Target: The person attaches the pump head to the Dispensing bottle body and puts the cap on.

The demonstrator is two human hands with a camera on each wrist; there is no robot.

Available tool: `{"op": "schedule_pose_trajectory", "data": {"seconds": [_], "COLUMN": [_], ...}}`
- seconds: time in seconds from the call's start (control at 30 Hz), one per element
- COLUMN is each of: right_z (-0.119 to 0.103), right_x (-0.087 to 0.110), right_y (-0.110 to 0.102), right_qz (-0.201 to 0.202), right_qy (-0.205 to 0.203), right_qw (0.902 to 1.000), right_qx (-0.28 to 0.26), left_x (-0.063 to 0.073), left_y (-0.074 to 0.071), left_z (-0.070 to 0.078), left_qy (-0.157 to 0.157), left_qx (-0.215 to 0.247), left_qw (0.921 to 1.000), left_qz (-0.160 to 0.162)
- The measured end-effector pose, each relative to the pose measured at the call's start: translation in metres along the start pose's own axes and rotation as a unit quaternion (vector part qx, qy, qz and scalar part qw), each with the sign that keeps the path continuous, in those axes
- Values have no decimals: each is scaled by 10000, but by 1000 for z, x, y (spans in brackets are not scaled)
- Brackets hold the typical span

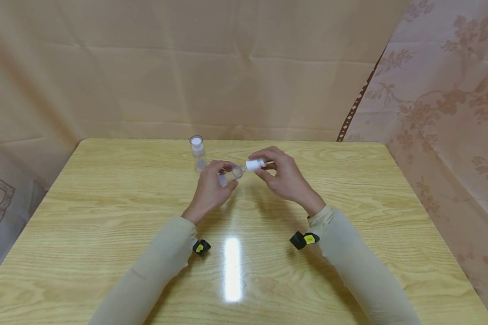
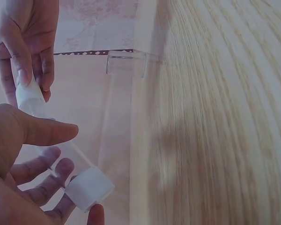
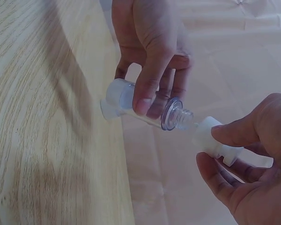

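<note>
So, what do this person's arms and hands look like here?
The left sleeve and right sleeve are long, plain and pale greyish-beige, with a wrinkled right cuff. A small black device with a yellow label sits by each cuff. The left hand and right hand are bare, without gloves.

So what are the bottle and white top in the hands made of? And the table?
The bottle looks like glossy plastic, maybe glass: you see through it. The white top seems smooth plastic: evenly white. The table looks like shiny wood or laminate: grain and glare.
</note>
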State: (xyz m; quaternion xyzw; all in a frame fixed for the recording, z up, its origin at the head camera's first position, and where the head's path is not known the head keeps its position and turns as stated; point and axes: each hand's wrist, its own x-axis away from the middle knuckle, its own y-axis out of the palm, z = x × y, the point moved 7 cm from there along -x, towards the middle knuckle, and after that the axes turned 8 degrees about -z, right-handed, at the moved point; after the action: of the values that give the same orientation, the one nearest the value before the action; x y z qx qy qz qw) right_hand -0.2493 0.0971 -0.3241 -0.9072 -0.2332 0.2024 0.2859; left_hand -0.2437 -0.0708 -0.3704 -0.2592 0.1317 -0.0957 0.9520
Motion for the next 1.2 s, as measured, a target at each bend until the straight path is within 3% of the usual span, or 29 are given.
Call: {"op": "schedule_pose_trajectory", "data": {"seconds": [0.77,1.2], "right_z": [1,9], "right_x": [-4,-6], "right_y": [12,13], "right_qz": [-416,-562], "right_qy": [23,561], "right_qw": [9988,9961], "right_qx": [255,390], "left_x": [-2,-2], "left_y": [6,6], "left_z": [8,7], "left_qy": [140,118], "left_qx": [-272,-445], "left_qw": [9991,9985], "left_qz": [-304,-312]}}
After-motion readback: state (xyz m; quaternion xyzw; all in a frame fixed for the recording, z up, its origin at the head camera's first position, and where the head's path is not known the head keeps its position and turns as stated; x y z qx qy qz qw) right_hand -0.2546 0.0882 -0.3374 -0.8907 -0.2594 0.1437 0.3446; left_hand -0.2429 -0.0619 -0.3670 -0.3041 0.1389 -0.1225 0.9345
